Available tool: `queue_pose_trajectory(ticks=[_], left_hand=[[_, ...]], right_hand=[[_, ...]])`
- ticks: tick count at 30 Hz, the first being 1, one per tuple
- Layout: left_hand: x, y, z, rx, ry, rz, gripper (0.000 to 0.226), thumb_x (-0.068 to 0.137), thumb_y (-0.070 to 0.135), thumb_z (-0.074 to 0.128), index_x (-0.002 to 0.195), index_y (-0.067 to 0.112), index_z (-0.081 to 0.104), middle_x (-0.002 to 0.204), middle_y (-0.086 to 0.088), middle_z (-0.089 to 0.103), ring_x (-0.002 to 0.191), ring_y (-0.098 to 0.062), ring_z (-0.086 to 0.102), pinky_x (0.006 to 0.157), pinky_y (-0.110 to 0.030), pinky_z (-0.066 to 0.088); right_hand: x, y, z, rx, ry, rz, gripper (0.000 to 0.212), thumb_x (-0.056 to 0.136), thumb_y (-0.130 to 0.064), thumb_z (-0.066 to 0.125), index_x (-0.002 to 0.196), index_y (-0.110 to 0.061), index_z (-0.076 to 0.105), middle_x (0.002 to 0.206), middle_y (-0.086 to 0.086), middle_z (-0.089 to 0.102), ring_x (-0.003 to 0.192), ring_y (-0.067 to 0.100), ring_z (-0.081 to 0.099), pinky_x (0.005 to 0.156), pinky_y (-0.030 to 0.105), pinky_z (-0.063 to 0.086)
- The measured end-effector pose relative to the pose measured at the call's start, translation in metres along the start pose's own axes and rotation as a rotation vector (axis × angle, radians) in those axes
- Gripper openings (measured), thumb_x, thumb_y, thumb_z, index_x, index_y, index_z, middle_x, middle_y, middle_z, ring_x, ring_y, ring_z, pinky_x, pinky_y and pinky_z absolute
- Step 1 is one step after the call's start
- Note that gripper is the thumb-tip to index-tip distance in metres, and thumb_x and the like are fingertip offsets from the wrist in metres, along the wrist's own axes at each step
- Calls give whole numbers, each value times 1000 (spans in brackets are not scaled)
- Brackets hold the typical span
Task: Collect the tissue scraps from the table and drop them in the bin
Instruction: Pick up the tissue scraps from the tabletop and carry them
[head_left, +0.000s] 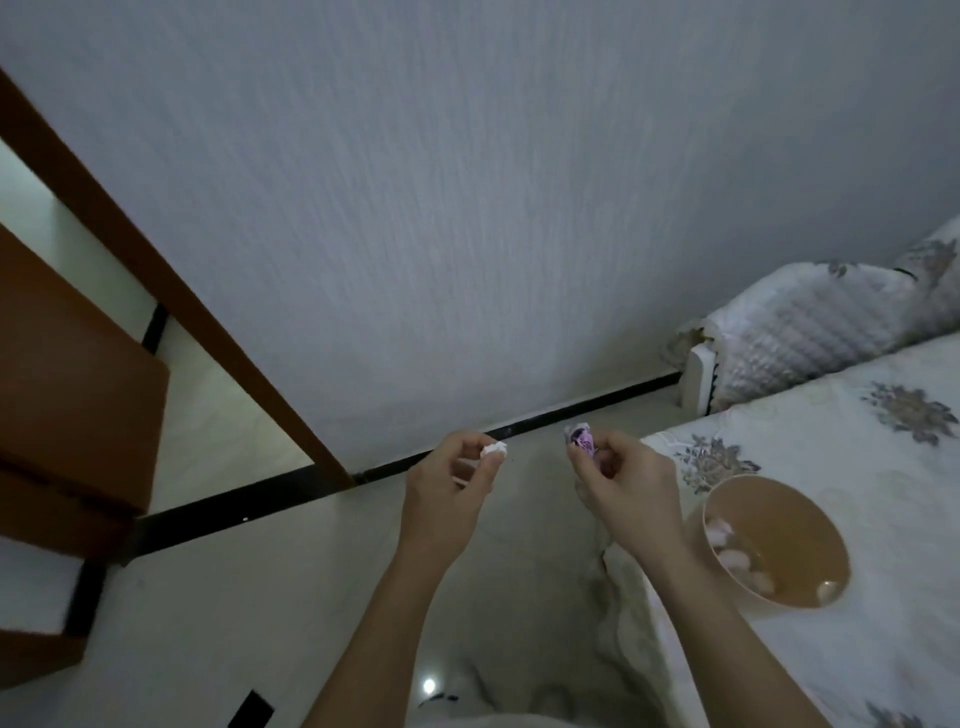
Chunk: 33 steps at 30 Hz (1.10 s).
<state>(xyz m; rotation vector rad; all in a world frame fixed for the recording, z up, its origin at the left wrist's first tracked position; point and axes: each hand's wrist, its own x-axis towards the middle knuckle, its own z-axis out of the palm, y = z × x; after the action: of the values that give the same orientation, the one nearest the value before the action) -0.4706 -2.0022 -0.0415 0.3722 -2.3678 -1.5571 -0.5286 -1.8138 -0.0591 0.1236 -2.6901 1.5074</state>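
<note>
A pale textured wall fills most of the view, with a brown door frame slanting down its left side and a black skirting along its foot. The bed, under a white cover with grey flower prints, takes the right side, with a folded quilt at its far end against the wall. A light glossy floor lies between door and bed.

The beige round bin stands on the bed just inside its left edge, mouth tipped toward the camera. Several pale crumpled tissue scraps lie inside it along the lower wall.

Both hands are raised over the floor, just off the bed's left edge and near the bin. The right hand has its fingers curled and pinches a purple-printed scrap. This piece stands roughly upright, its long axis running from the fingertips up toward the wall and leaning slightly left. The left hand pinches a small white tissue scrap between thumb and forefinger, the other fingers curled under. That wad is crumpled with no clear long axis and pokes out to the right, toward the other hand; the two scraps are apart
</note>
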Motion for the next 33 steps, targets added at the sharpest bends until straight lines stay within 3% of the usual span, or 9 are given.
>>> queue_pose_trajectory(ticks=[2,8,12,18,22,25,28,31,33], left_hand=[[21,-1,14,-25,-40,20,6,91,23,70,86,27,68,70,12,65,60,-8,60,55,-28,50],[85,6,73,-100,-261,69,11,91,26,68,84,36,67,72,12,66,63,-13,61,56,-32,48],[124,15,121,-109,-489,122,5,91,30,68,86,33,67,68,9,63,61,-12,58,58,-40,49],[157,47,181,-94,-805,257,10,86,42,68,91,33,68,77,11,69,68,-16,67,62,-38,54],[154,63,211,-110,-976,393,7,88,37,70,93,32,69,71,12,66,65,-10,63,58,-30,51],[141,70,226,-86,-1013,607,5,88,28,72,93,27,72,77,17,65,63,-5,59,58,-19,49],[128,70,241,-76,-1057,835,8,86,28,73,93,24,73,82,12,66,62,-6,58,58,-23,50],[117,67,250,-10,-1071,987,9,85,33,69,91,26,71,82,13,65,60,-2,54,56,-27,51],[111,63,254,39,-1087,1072,9,85,35,65,89,28,69,82,13,63,61,-3,54,54,-33,52]], right_hand=[[14,5,-6,-24,26,8,22,87,-38,67,70,-24,64,57,-4,59,58,8,56,53,20,38],[49,21,-38,-119,184,101,27,89,-39,65,68,-21,63,57,-3,59,60,9,56,51,18,36],[60,35,-63,-117,334,237,25,90,-42,63,72,-25,64,59,-2,62,58,12,58,56,39,49],[50,44,-86,-146,585,398,18,90,-40,65,77,-27,67,62,-8,65,60,7,60,57,38,51],[29,45,-99,-252,720,485,16,90,-38,65,79,-27,68,60,-8,62,57,7,58,53,34,49],[6,44,-105,-337,785,563,16,90,-37,65,76,-28,65,60,-8,59,57,6,56,51,30,46],[-16,45,-104,-475,818,627,20,89,-37,64,73,-27,59,61,-7,57,57,9,52,49,27,41],[-29,46,-97,-642,782,631,15,89,-38,61,82,-25,63,71,-6,62,63,14,55,51,31,46],[-35,47,-92,-787,718,610,13,86,-35,65,81,-25,61,69,-6,60,63,16,54,46,28,37]])
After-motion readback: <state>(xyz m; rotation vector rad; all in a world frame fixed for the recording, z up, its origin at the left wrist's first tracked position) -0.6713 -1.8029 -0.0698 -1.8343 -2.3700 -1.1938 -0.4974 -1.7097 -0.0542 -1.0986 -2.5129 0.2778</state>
